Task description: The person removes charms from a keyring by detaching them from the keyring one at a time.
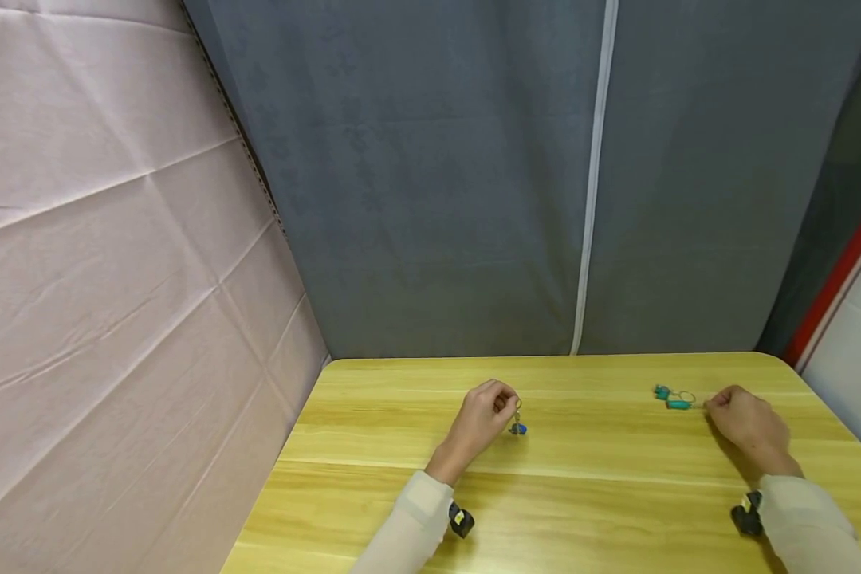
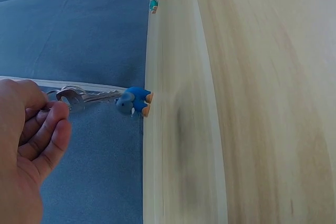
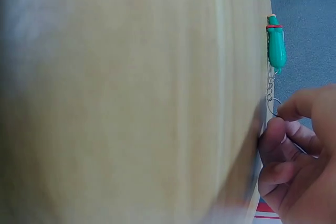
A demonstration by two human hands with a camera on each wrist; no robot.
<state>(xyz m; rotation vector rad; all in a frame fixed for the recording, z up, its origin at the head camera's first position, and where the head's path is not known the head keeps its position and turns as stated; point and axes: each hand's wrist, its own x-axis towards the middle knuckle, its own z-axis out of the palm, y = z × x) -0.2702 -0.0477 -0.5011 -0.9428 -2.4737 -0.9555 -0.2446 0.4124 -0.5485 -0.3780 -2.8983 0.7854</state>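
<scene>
My left hand [image 1: 477, 421] pinches the metal ring of a keychain, seen at the side in the left wrist view. From its chain hangs a small blue figure [image 2: 135, 101] with orange feet, close over the tabletop. Farther right, my right hand [image 1: 749, 422] pinches the ring [image 3: 273, 107] of a second keychain between thumb and forefinger. Its green bottle-shaped charm [image 3: 276, 46], with a red band near one end, lies stretched out to the left of the fingers. Right beside that charm rests another keychain with a teal charm [image 1: 662, 392] and a loose ring [image 1: 683, 395].
A wood-grain table [image 1: 574, 510] spreads under both hands. Grey curtain [image 1: 430, 199] with a white strip stands behind its far edge, and pale pink cloth [image 1: 115, 279] hangs on the left. Black cameras [image 1: 461, 520] are strapped at the wrists.
</scene>
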